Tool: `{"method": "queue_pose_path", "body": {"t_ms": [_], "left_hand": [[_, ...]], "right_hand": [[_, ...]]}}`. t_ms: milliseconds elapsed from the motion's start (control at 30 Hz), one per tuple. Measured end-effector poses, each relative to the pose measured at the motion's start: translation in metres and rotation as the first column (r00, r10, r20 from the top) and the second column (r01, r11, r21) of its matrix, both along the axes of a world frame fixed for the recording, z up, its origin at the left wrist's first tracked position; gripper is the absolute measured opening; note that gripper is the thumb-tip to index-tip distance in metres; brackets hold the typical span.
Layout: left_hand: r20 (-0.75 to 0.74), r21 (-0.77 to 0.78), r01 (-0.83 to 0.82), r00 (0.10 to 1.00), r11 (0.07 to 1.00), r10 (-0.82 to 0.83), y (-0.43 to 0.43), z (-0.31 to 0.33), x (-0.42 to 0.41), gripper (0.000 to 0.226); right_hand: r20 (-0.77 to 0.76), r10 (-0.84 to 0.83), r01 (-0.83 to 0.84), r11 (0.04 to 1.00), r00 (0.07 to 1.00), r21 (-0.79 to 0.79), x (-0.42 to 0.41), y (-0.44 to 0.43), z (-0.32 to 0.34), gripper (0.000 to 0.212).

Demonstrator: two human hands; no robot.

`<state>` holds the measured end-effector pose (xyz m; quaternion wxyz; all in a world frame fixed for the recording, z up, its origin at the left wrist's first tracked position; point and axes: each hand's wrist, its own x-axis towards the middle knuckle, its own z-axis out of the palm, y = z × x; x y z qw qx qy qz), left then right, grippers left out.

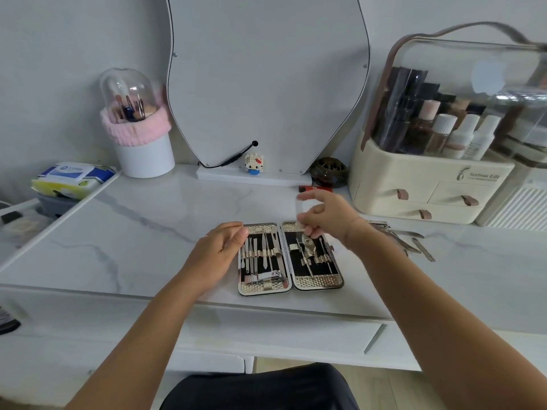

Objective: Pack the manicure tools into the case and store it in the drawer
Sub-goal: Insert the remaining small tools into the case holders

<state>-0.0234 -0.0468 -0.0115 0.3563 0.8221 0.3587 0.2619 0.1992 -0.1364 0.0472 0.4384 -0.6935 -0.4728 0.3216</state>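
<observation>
A home dressing table — a mirror (266,84) on the marble surface (148,226), a cosmetics organiser (429,184), a domed brush holder (139,137).

Only thing I can actually read from where I'm sitting: "Serious Life" printed on the front of my cream plastic cosmetics organiser (414,179). The blue-and-yellow wipes pack (74,176) has a label too, but it's too blurry.

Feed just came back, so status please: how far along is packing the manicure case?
Done: the left half of the open case looks full, its right half only partly. In hand: the right hand hovers over the right half, its grip too blurred to read. Left: loose tools on the table beside it, closing the case, storing it.
</observation>
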Motion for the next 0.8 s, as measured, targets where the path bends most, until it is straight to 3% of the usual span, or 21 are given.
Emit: {"method": "queue_pose_path", "body": {"t_ms": [333,533,800], "left_hand": [[-0.021,0.038,0.009,1.0,0.999,-0.008,0.003,-0.003,0.002,0.065],[-0.03,0.057,0.016,0.999,0.998,-0.014,0.004,-0.004,0.001,0.064],[-0.042,0.055,0.019,0.999,0.998,-0.017,0.003,-0.002,0.002,0.065]], "right_hand": [[0.131,-0.005,0.011,0.999,0.991,-0.05,0.002,0.024,-0.015,0.038],[0.202,0.119,-0.098,0.989,0.972,-0.109,0.002,0.02,-0.014,0.032],[0.426,0.171,-0.117,0.982,0.888,-0.149,-0.007,0.014,-0.013,0.014]]}}
